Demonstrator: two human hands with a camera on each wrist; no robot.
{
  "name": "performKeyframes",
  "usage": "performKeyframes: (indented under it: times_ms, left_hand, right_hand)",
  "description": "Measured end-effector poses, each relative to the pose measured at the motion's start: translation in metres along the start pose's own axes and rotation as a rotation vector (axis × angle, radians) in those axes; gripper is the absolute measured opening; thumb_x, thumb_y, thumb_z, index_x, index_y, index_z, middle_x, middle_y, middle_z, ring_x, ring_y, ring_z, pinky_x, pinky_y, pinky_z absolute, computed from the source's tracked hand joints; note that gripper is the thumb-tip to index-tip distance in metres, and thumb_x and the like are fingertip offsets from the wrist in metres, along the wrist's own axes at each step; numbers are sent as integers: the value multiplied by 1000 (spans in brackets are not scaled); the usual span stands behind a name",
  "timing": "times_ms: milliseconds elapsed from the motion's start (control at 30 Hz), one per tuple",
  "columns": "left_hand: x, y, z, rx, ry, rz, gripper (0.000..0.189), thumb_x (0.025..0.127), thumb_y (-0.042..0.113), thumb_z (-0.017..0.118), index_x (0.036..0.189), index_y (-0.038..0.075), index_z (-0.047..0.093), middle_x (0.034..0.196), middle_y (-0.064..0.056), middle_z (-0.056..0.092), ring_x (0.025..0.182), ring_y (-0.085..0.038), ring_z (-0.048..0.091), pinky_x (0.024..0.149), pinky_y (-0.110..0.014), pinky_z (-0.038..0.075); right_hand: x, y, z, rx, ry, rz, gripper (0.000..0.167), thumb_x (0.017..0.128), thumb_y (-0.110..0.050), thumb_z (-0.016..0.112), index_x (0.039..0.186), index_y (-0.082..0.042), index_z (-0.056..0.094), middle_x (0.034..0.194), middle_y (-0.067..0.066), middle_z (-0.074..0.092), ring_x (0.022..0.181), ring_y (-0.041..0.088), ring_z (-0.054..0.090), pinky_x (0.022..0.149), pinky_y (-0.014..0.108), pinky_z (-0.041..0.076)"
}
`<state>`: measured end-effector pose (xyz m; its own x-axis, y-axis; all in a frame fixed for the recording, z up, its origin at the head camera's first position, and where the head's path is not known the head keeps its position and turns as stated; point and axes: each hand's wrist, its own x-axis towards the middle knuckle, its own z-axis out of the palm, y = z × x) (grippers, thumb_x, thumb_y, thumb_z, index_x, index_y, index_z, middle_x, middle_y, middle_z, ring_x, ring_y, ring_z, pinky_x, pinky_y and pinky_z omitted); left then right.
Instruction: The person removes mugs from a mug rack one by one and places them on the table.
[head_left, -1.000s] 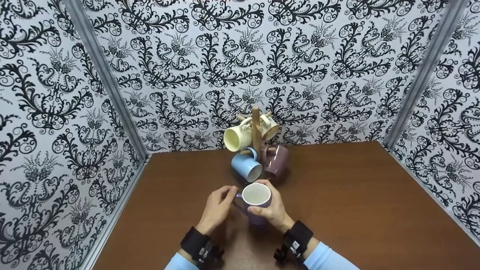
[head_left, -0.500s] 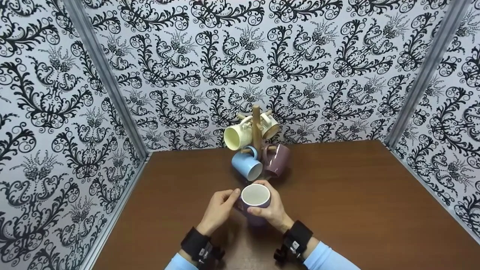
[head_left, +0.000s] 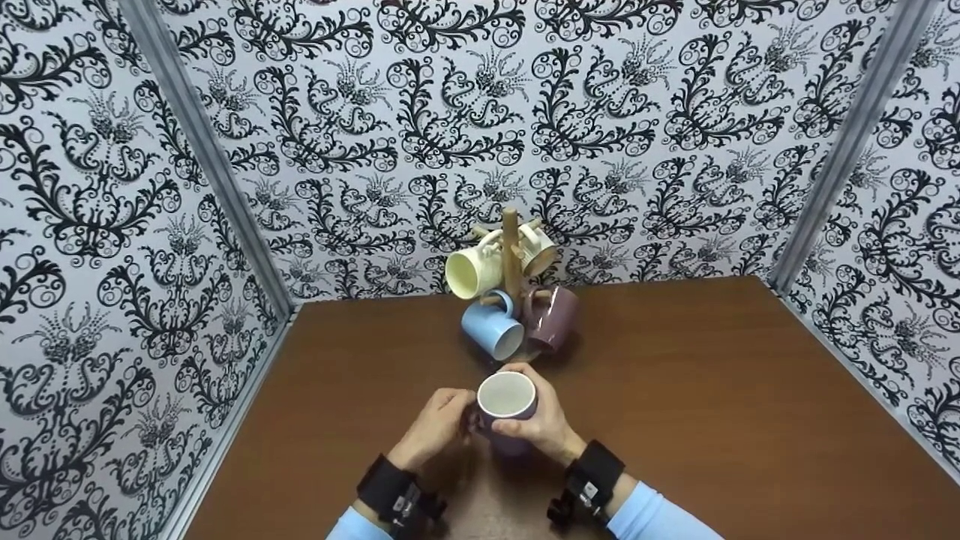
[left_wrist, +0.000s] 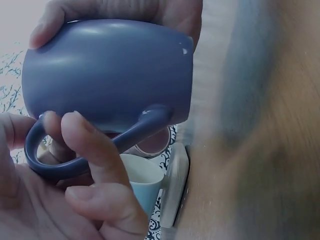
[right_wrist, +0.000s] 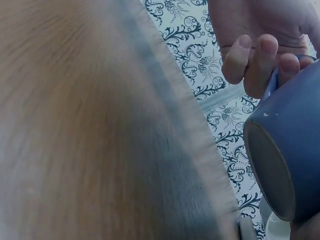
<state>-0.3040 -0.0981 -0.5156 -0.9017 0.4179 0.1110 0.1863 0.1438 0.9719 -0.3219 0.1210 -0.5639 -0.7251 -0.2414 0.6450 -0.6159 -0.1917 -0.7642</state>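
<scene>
A purple mug (left_wrist: 110, 75) with a white inside is held upright above the table in the head view. My right hand (head_left: 543, 412) grips its body from the right side, thumb toward me. My left hand (head_left: 437, 424) is at the handle (left_wrist: 137, 135) on the left, its fingers curled through the loop in the left wrist view. A small pale chip shows near the mug's base, and its grey underside (right_wrist: 267, 172) shows in the right wrist view. Beyond the hands stands a wooden mug tree (head_left: 511, 251).
On the tree hang a cream mug (head_left: 472, 273), an off-white mug (head_left: 541, 252), a light blue mug (head_left: 487, 328) and a mauve mug (head_left: 555, 321). The brown table (head_left: 697, 405) is bounded by patterned walls (head_left: 480, 112) at the back and both sides.
My left fingers have moved from the handle's upper part to curl through its loop. The mug has shifted slightly left and toward me, with the right hand still gripping it.
</scene>
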Motion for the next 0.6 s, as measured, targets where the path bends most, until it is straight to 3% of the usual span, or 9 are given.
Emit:
performKeyframes:
  times_ms: [100, 300, 433, 600]
  left_hand:
    - [0, 1, -2, -81, -47, -43, 45, 111, 13, 43, 76, -14, 46, 63, 5, 50, 56, -8, 45, 53, -23, 43]
    - [-2, 3, -8, -228, -145, -107, 44, 107, 14, 46, 63, 15, 39, 56, 12, 38, 51, -2, 32, 49, -19, 31]
    - [-4, 5, -12, -251, -169, -120, 44, 104, 13, 49, 61, 18, 37, 56, 14, 36, 50, 0, 29, 46, -17, 26]
    - [-4, 8, -13, -214, -120, -94, 46, 103, 13, 52, 59, 16, 39, 56, 13, 39, 49, 0, 31, 45, -17, 26]
  right_hand:
    - [0, -2, 1, 12, -18, 8, 77, 73, -18, 96, 136, 10, 61, 123, 22, 75, 112, 12, 74, 101, 25, 59]
    - [0, -4, 4, 35, -58, 8, 77, 76, -22, 97, 137, 10, 61, 125, 21, 74, 113, 12, 74, 101, 25, 59]
    - [1, -6, 5, 54, -90, 14, 75, 78, -21, 95, 137, 10, 61, 126, 12, 75, 113, 11, 74, 101, 26, 60]
    - [2, -8, 5, 50, -126, 12, 71, 81, -19, 93, 137, 9, 60, 124, 13, 76, 112, 11, 74, 103, 26, 60]
